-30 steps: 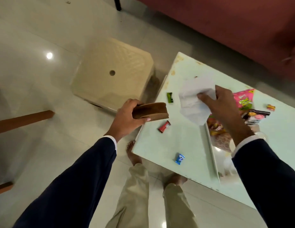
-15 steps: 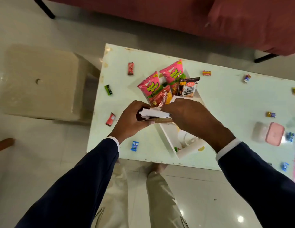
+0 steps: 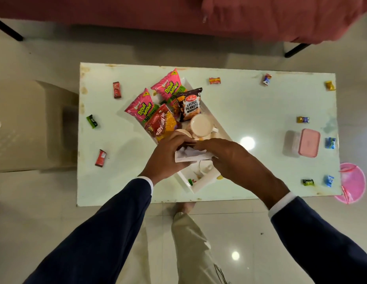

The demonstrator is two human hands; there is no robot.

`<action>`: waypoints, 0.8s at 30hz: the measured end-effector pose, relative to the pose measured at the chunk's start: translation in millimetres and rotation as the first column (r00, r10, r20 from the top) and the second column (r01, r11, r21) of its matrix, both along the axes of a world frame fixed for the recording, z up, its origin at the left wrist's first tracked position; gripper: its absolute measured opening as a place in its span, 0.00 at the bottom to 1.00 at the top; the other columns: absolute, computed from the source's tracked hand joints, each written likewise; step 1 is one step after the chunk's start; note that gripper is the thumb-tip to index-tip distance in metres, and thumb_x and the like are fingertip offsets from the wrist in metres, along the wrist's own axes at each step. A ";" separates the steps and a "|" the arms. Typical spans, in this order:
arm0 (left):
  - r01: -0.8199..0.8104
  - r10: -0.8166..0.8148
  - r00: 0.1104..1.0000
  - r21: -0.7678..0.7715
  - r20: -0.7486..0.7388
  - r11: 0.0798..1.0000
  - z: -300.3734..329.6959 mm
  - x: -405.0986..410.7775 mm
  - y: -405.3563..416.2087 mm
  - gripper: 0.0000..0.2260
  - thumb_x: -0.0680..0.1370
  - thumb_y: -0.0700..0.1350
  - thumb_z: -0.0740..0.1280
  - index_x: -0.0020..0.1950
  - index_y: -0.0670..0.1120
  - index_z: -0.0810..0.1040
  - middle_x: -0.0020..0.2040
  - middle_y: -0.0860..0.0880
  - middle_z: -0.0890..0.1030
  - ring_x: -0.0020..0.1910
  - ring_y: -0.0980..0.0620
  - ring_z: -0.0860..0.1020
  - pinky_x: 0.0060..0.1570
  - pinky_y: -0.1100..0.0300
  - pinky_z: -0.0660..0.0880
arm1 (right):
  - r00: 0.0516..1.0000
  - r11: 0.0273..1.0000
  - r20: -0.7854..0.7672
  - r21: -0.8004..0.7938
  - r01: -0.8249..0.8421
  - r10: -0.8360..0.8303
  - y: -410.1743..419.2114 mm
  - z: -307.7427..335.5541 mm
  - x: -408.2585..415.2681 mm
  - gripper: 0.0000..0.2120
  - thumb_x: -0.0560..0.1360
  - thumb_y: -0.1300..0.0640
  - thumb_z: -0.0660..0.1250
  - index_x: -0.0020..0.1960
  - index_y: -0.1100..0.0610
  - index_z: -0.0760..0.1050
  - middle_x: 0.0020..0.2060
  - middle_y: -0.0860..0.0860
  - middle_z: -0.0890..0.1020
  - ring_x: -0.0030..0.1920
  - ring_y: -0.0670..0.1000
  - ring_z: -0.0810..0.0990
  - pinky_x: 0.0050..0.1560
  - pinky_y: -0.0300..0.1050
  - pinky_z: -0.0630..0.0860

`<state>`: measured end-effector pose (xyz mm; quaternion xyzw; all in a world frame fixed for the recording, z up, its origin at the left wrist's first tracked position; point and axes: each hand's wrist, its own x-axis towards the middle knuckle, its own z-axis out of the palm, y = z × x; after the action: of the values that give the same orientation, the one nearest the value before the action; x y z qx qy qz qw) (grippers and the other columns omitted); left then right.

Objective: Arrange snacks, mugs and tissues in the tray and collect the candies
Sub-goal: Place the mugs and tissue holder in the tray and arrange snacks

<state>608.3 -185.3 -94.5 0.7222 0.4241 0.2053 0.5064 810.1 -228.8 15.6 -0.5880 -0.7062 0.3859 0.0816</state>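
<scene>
so snacks point(image 3: 158, 111) and a mug point(image 3: 200, 126) sit in the tray point(image 3: 199, 186); both my left hand point(image 3: 165, 154) and right hand point(image 3: 229, 158) grip the tissue holder point(image 3: 188, 157) above it. candies point(image 3: 100, 158) lie scattered on the worktop point(image 3: 250, 111), uncollected.

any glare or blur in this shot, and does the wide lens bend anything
Head view: a bright ceiling-light glare spot sits on the glossy pale green table, with another on the floor tiles; the red sofa at the top is smeared by motion blur; the table's long edges bow slightly from the wide lens; the black salted peanuts packet reads sharply.
</scene>
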 end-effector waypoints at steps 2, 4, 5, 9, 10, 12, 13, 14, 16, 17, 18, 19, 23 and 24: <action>0.008 -0.008 1.000 -0.017 -0.015 1.000 0.4 6.9 -2.0 0.22 0.69 0.54 0.80 0.59 0.53 0.78 0.57 0.58 0.78 0.56 0.62 0.77 0.52 0.67 0.78 | 0.992 0.997 -0.109 -0.039 0.065 -0.069 -1.1 -0.9 2.5 0.25 0.72 0.73 0.71 0.67 0.58 0.76 0.59 0.54 0.83 0.58 0.53 0.81 0.56 0.30 0.71; 0.002 -0.003 1.000 -0.049 -0.025 0.999 0.0 12.1 -4.4 0.23 0.68 0.54 0.80 0.60 0.53 0.79 0.57 0.57 0.78 0.56 0.58 0.79 0.52 0.62 0.80 | 0.976 0.994 -0.190 -0.057 0.097 -0.106 -0.9 -0.6 6.2 0.28 0.70 0.74 0.71 0.68 0.58 0.75 0.60 0.53 0.81 0.59 0.51 0.80 0.60 0.31 0.74; -0.004 0.002 1.000 -0.063 -0.027 0.998 -0.3 13.6 -5.6 0.23 0.68 0.54 0.81 0.60 0.52 0.79 0.57 0.57 0.79 0.56 0.57 0.80 0.52 0.60 0.81 | 0.973 0.992 -0.196 -0.053 0.113 -0.121 -0.9 -0.6 8.7 0.29 0.70 0.74 0.72 0.69 0.58 0.74 0.61 0.53 0.80 0.60 0.51 0.80 0.61 0.36 0.76; -0.042 0.042 0.999 -0.126 -0.002 0.991 -1.0 14.2 -9.1 0.22 0.68 0.49 0.82 0.59 0.53 0.80 0.57 0.56 0.79 0.57 0.58 0.80 0.52 0.64 0.81 | 0.983 0.986 -0.085 0.018 0.167 -0.165 -4.2 -5.2 14.8 0.24 0.71 0.70 0.75 0.65 0.59 0.76 0.60 0.53 0.78 0.57 0.53 0.81 0.57 0.47 0.80; -0.053 0.054 0.998 -0.142 0.008 0.988 -1.3 14.0 -10.3 0.22 0.68 0.48 0.82 0.59 0.54 0.79 0.57 0.57 0.79 0.57 0.60 0.80 0.51 0.67 0.80 | 0.983 0.984 -0.064 0.032 0.176 -0.174 -5.6 -7.0 14.9 0.22 0.71 0.69 0.75 0.64 0.60 0.77 0.60 0.54 0.77 0.56 0.54 0.81 0.56 0.49 0.81; -0.062 0.065 0.998 -0.159 0.015 0.985 -1.4 13.6 -13.0 0.23 0.68 0.48 0.83 0.59 0.57 0.78 0.56 0.59 0.78 0.57 0.64 0.78 0.50 0.72 0.77 | 0.982 0.980 -0.032 0.061 0.188 -0.186 -8.0 -9.8 14.9 0.18 0.72 0.67 0.75 0.60 0.61 0.78 0.58 0.54 0.77 0.55 0.55 0.80 0.55 0.50 0.81; -0.064 0.068 0.998 -0.163 0.018 0.985 -1.8 13.0 -14.4 0.23 0.68 0.47 0.83 0.59 0.57 0.78 0.55 0.60 0.78 0.57 0.65 0.78 0.50 0.73 0.77 | 0.983 0.979 -0.009 0.081 0.185 -0.185 -9.1 -10.8 15.4 0.16 0.73 0.66 0.74 0.59 0.60 0.79 0.57 0.54 0.77 0.55 0.55 0.79 0.54 0.49 0.80; -0.068 0.073 0.997 -0.170 0.022 0.983 -2.4 12.5 -15.5 0.24 0.68 0.47 0.83 0.59 0.57 0.78 0.55 0.61 0.78 0.57 0.65 0.77 0.49 0.74 0.76 | 0.984 0.980 0.024 0.101 0.174 -0.177 -10.4 -11.4 16.0 0.14 0.74 0.65 0.74 0.58 0.60 0.79 0.56 0.54 0.77 0.55 0.55 0.79 0.53 0.48 0.80; -0.089 0.097 0.995 -0.187 0.032 0.978 -4.5 10.2 -17.2 0.24 0.68 0.46 0.83 0.59 0.56 0.77 0.55 0.61 0.78 0.57 0.66 0.77 0.48 0.75 0.76 | 0.981 0.980 0.133 0.156 0.121 -0.142 -12.1 -11.9 15.6 0.11 0.74 0.61 0.74 0.56 0.58 0.80 0.52 0.54 0.80 0.53 0.56 0.79 0.48 0.46 0.79; -0.099 0.108 0.993 -0.188 0.036 0.977 -5.7 8.8 -18.0 0.24 0.67 0.46 0.83 0.59 0.56 0.77 0.55 0.61 0.77 0.57 0.66 0.76 0.48 0.75 0.76 | 0.973 0.979 0.196 0.186 0.082 -0.119 -12.1 -11.5 14.8 0.10 0.74 0.60 0.74 0.55 0.58 0.81 0.50 0.53 0.81 0.50 0.56 0.80 0.45 0.45 0.77; -0.107 0.116 0.993 -0.184 0.039 0.977 -6.5 6.8 -19.0 0.24 0.67 0.46 0.83 0.59 0.55 0.77 0.55 0.61 0.77 0.57 0.66 0.77 0.49 0.75 0.75 | 0.965 0.977 0.243 0.206 0.046 -0.096 -11.6 -10.9 13.2 0.08 0.75 0.59 0.73 0.54 0.57 0.81 0.47 0.53 0.83 0.48 0.57 0.81 0.42 0.46 0.77; -0.109 0.118 0.992 -0.178 0.039 0.978 -7.3 5.0 -19.9 0.24 0.67 0.46 0.83 0.59 0.55 0.78 0.55 0.61 0.78 0.57 0.66 0.77 0.49 0.75 0.75 | 0.961 0.978 0.264 0.209 0.020 -0.076 -10.9 -10.2 10.8 0.07 0.75 0.59 0.73 0.53 0.56 0.82 0.45 0.52 0.84 0.46 0.57 0.81 0.41 0.47 0.77; -0.108 0.114 0.993 -0.147 0.034 0.983 -10.6 -2.1 -25.0 0.24 0.67 0.47 0.83 0.59 0.53 0.79 0.56 0.55 0.80 0.58 0.59 0.78 0.52 0.74 0.74 | 0.995 0.993 0.093 0.118 0.029 -0.040 -8.3 -9.2 0.9 0.09 0.74 0.64 0.74 0.53 0.56 0.84 0.46 0.52 0.86 0.46 0.55 0.83 0.44 0.50 0.81; -0.109 0.114 0.993 -0.136 0.029 0.985 -10.8 -3.6 -26.5 0.24 0.67 0.47 0.83 0.59 0.53 0.79 0.56 0.55 0.80 0.58 0.59 0.78 0.52 0.73 0.74 | 0.998 0.995 0.045 0.087 0.048 -0.052 -7.4 -10.0 -0.4 0.10 0.74 0.66 0.73 0.53 0.57 0.84 0.47 0.53 0.86 0.47 0.55 0.83 0.46 0.50 0.81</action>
<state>604.7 -211.9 -105.4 0.6578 0.4674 0.2176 0.5492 809.7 -236.2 5.6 -0.6103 -0.7089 0.3393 0.0997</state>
